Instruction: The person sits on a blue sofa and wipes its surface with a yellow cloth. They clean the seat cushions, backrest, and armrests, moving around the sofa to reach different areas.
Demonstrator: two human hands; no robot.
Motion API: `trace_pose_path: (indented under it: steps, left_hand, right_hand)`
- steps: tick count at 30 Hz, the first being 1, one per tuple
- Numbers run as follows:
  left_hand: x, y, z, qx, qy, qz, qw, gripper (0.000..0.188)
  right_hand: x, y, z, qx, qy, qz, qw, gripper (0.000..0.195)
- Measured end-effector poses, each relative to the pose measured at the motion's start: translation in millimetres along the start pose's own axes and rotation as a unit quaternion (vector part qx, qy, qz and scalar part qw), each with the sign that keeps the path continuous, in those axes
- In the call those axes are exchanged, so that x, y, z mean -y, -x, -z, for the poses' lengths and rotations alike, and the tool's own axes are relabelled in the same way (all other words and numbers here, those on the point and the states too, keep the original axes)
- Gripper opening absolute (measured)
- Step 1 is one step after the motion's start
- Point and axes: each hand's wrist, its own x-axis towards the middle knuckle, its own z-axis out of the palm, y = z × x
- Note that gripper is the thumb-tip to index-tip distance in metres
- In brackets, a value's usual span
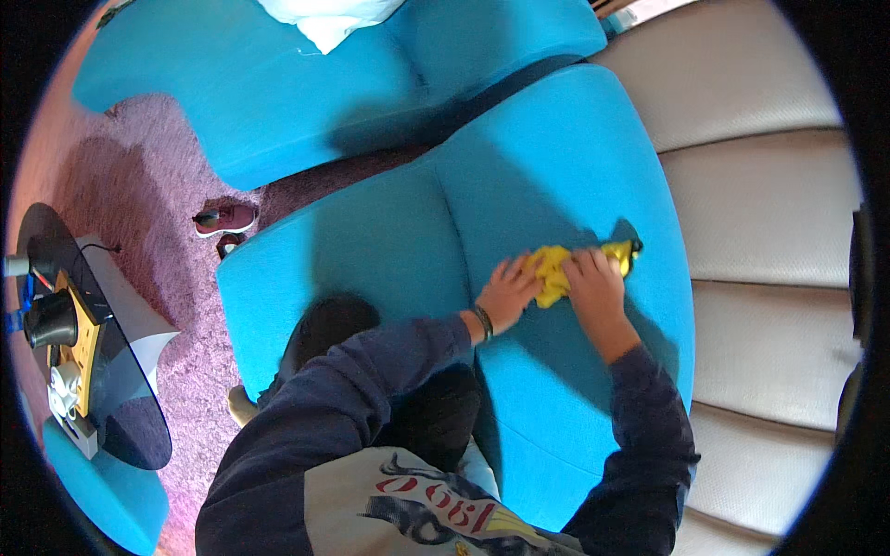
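A crumpled yellow cloth (554, 276) with a dark part at its right end lies on a blue upholstered sofa seat (556, 181). My left hand (510, 293), with a dark bracelet at the wrist, touches the cloth's left end, its fingers spread. Over the middle and right part of the cloth is my right hand (596, 281), its fingers bent onto the fabric. The yellow shows between the two hands and beyond the right one. How firmly either hand holds the cloth cannot be made out.
Beige padded backrests (765, 208) run along the right. Another blue seat (278, 104) bears a white pillow (334, 17). A shoe (233, 218) rests on the purple carpet (188, 299). At the left, a dark glass table (132, 417) holds a black cup-shaped object (52, 320) and a white cable (64, 389).
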Motion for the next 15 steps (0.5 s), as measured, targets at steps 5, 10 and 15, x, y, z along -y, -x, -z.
trace_pose_path:
  steps: [5,10,15]
  left_hand:
    - [56,-56,32,-0.111,-0.031,0.134,0.984,0.034]
    - [134,-129,75,0.021,0.033,0.339,0.940,0.031]
    - [188,-120,6,0.066,0.088,0.335,0.936,0.068]
  right_hand:
    - [-32,-105,-77,0.004,0.024,0.031,0.999,0.023]
    - [-43,-221,-134,-0.070,0.045,0.078,0.993,0.021]
    - [-18,-247,-217,0.021,0.044,0.098,0.994,0.028]
